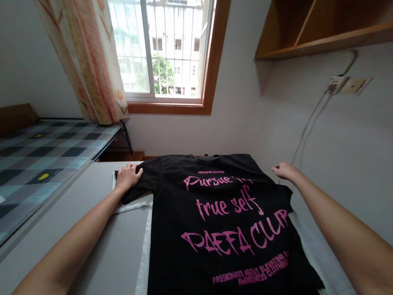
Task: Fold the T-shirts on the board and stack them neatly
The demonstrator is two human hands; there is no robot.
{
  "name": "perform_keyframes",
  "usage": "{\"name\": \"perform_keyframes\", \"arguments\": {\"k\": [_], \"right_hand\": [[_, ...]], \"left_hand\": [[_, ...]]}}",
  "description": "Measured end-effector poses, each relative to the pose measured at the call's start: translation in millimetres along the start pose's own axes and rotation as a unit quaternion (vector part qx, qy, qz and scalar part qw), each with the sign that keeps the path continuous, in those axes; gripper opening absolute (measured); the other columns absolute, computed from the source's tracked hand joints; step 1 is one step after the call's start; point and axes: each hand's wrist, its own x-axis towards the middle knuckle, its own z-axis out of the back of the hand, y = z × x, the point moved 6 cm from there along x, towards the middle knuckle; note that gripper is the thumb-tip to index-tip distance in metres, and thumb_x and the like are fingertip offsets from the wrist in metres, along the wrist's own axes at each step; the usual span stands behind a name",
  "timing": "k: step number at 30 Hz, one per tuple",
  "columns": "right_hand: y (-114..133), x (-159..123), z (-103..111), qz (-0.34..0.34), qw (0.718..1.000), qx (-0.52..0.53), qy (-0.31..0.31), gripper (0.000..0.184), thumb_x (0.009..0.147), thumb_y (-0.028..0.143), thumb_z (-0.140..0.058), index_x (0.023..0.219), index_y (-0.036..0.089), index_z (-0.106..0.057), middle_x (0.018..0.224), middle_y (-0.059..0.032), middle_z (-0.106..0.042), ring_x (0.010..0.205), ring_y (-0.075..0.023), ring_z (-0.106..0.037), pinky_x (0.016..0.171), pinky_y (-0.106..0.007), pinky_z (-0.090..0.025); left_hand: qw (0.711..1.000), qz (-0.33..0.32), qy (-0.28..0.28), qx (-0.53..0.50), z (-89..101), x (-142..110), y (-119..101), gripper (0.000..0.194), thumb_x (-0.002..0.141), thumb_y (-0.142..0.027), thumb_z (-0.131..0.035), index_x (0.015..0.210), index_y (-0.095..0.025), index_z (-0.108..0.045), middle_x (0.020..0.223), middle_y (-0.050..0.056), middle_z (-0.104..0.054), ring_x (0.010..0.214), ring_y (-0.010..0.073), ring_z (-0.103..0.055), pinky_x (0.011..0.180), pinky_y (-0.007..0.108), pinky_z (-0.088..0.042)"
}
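A black T-shirt with pink lettering lies spread on a light grey table, its neckline at the far end. White fabric shows from under its left side and sleeve. On the left sleeve rests my left hand, fingers laid over the cloth. My right hand is just off the shirt's right shoulder, fingers curled together. Whether anything is pinched in it I cannot make out. The shirt's right side is rumpled, with the sleeve hanging unevenly, and more white fabric lies beyond it. The bottom hem is out of view.
A bed with a checked cover stands to the left, beside a curtain and barred window. A wooden shelf hangs on the right wall. Cords run down from a wall socket behind my right hand.
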Motion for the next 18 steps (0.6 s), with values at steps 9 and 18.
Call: {"name": "perform_keyframes", "arguments": {"k": [9, 18], "right_hand": [[64, -11, -102, 0.096, 0.953, -0.281, 0.054, 0.072, 0.092, 0.066, -0.024, 0.153, 0.029, -0.028, 0.162, -0.0064, -0.017, 0.148, -0.0325, -0.013, 0.116, -0.058, -0.011], [61, 16, -113, 0.074, 0.946, -0.314, 0.036, 0.073, 0.090, 0.068, -0.028, 0.151, 0.030, -0.034, 0.161, -0.0084, -0.020, 0.146, -0.0357, -0.017, 0.113, -0.061, -0.016]], "left_hand": [[1.000, 0.007, 0.008, 0.002, 2.8, -2, -2, 0.050, 0.093, -0.046, -0.037, 0.121, -0.015, -0.063, 0.120, 0.016, -0.062, 0.110, 0.0316, -0.057, 0.093, 0.041, -0.042], [1.000, 0.005, 0.002, -0.004, -0.8, 0, 0, 0.049, 0.093, -0.047, -0.037, 0.118, -0.015, -0.064, 0.118, 0.015, -0.062, 0.109, 0.0315, -0.057, 0.093, 0.042, -0.043]]}}
